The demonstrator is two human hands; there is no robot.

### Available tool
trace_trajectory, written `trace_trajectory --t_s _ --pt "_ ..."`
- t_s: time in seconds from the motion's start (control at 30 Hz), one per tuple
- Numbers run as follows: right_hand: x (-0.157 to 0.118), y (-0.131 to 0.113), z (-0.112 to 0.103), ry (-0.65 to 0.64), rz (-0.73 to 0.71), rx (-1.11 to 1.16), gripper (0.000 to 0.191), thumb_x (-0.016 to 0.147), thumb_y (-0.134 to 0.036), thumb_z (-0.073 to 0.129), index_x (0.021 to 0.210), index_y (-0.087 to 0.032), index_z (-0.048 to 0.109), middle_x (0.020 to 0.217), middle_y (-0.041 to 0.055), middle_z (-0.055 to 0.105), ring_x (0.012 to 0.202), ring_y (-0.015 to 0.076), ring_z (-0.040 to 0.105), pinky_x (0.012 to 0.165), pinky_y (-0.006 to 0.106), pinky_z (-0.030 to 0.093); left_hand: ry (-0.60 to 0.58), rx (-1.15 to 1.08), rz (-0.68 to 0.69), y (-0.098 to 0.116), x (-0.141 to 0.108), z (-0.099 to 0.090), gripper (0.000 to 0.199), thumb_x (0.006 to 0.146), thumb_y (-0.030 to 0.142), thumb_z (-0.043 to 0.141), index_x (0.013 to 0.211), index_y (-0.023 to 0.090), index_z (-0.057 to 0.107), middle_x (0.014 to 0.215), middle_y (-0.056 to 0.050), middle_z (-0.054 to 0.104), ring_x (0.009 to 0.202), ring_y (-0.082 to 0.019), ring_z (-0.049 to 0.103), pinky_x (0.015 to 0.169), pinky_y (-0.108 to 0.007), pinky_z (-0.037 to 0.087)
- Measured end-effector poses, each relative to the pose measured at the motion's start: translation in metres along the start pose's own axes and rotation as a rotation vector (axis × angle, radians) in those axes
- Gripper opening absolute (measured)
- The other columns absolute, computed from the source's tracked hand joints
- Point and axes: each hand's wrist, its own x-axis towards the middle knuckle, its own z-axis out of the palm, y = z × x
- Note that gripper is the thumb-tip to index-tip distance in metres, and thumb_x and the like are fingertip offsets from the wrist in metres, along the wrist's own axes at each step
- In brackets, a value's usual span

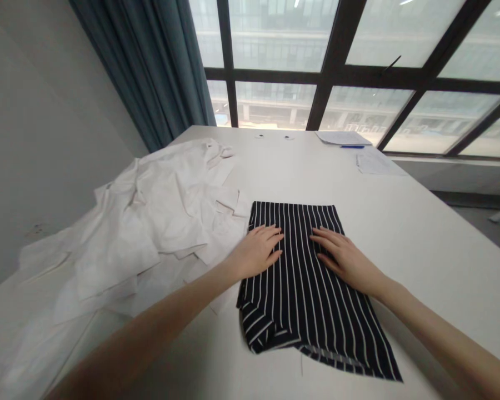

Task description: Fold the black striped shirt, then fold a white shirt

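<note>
A folded black garment with thin white stripes (300,278) lies on the white table (420,250) in front of me. Its far edge is straight, while the near left corner is bunched and the near edge curves open a little. My left hand (258,250) rests flat on its left side, fingers stretched out. On the right side lies my right hand (344,258), also flat with the fingers extended. Both palms press on the cloth without gripping it. Which kind of garment it is I cannot tell.
A big heap of crumpled white cloth (162,205) covers the table's left part, close to my left arm. Papers (344,138) and a blue pen (352,146) lie at the far right. Behind stand a blue curtain (158,61) and windows (279,39).
</note>
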Motion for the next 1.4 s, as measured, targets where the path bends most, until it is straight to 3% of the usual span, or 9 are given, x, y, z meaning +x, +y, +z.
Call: trace_trajectory --t_s 0.2,0.43,0.6,0.73,0.9,1.03,1.13,1.27,1.4 --pt "-0.041 -0.058 -0.008 -0.127 -0.071 0.022 0.051 0.097 -0.045 0.049 0.144 -0.026 0.046 0.151 0.0065 0.046 0.141 0.0268 0.038 0.11 0.052 0.04 -0.081 0.02 0.021 0.009 -0.026 0.006 0.058 0.099 0.047 0.042 0.149 0.019 0.035 0.159 -0.009 0.031 0.147 -0.027 0.025 0.117 -0.045 0.021" --pt "-0.054 -0.075 -0.013 -0.218 -0.208 0.008 0.06 0.095 -0.051 0.051 0.15 -0.036 0.035 0.158 0.0088 0.031 0.144 0.0347 0.028 0.106 0.064 0.037 -0.058 0.047 0.023 0.007 -0.024 0.006 0.058 0.098 0.047 0.045 0.147 0.017 0.038 0.157 -0.011 0.034 0.146 -0.028 0.028 0.116 -0.046 0.024" --pt "-0.057 -0.069 -0.019 -0.203 -0.154 0.222 0.042 0.097 -0.043 0.05 0.138 -0.035 0.052 0.149 0.0038 0.048 0.14 0.0292 0.038 0.11 0.06 0.036 -0.009 0.118 0.048 0.017 -0.031 0.0 0.041 0.099 0.027 0.043 0.136 0.013 0.052 0.147 -0.014 0.048 0.138 -0.028 0.042 0.113 -0.046 0.029" --pt "-0.062 -0.052 -0.018 0.052 0.039 0.421 0.029 0.1 -0.029 0.043 0.117 -0.029 0.066 0.128 0.0035 0.066 0.127 0.023 0.053 0.106 0.05 0.044 -0.022 0.072 0.084 0.03 -0.055 -0.006 0.042 0.097 0.031 0.048 0.137 0.016 0.051 0.147 -0.013 0.049 0.137 -0.03 0.042 0.112 -0.05 0.031" --pt "-0.062 -0.026 -0.006 0.3 0.329 0.442 0.024 0.096 -0.034 0.048 0.108 -0.028 0.068 0.126 0.006 0.063 0.121 0.0266 0.056 0.106 0.053 0.043 -0.011 -0.021 0.059 0.033 -0.084 -0.006 0.053 0.093 0.029 0.054 0.144 0.022 0.042 0.154 -0.011 0.04 0.145 -0.032 0.03 0.114 -0.056 0.025" --pt "-0.06 -0.012 0.005 0.357 0.459 0.484 0.026 0.092 -0.034 0.051 0.114 -0.027 0.064 0.125 0.0081 0.059 0.117 0.0269 0.057 0.104 0.052 0.044 0.042 -0.037 0.115 0.032 -0.084 -0.006 0.046 0.092 0.024 0.054 0.137 0.019 0.05 0.149 -0.013 0.047 0.143 -0.032 0.034 0.114 -0.059 0.024" --pt "-0.06 -0.008 0.009 0.369 0.497 0.511 0.028 0.09 -0.034 0.054 0.116 -0.027 0.062 0.121 0.0079 0.058 0.11 0.0261 0.059 0.099 0.05 0.048 0.061 -0.064 0.287 0.036 -0.082 -0.01 0.037 0.095 0.022 0.048 0.131 0.016 0.055 0.141 -0.011 0.056 0.138 -0.028 0.042 0.115 -0.053 0.027" --pt "-0.061 -0.01 0.008 0.348 0.482 0.573 0.027 0.09 -0.036 0.056 0.115 -0.028 0.062 0.124 0.0068 0.057 0.113 0.0253 0.057 0.1 0.047 0.049 -0.007 -0.15 0.45 0.042 -0.082 -0.013 0.047 0.093 0.042 0.053 0.133 0.016 0.055 0.141 -0.012 0.056 0.135 -0.031 0.046 0.112 -0.051 0.035" --pt "-0.061 -0.013 0.004 0.324 0.44 0.578 0.03 0.089 -0.039 0.058 0.117 -0.029 0.06 0.129 0.0067 0.055 0.121 0.0265 0.054 0.104 0.047 0.047 -0.048 -0.199 0.427 0.043 -0.083 -0.011 0.058 0.087 0.05 0.061 0.135 0.018 0.053 0.143 -0.013 0.053 0.135 -0.034 0.045 0.109 -0.054 0.038"
